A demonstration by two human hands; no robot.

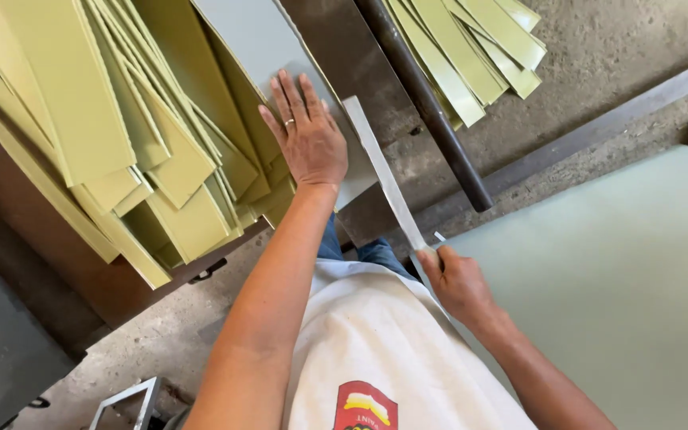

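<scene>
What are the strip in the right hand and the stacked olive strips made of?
Strip in the right hand: looks like thin sheet metal with a matte grey face, straight and crisp-edged. Stacked olive strips under the left hand: probably the same sheet, olive-green primer-like coat; flat, sharp sheared corners. Could be rigid laminate.

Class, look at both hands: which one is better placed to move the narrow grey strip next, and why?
Right. The right hand already grips the narrow grey strip at its near end, while the left hand lies flat on the grey sheet beside the green strips.
</scene>
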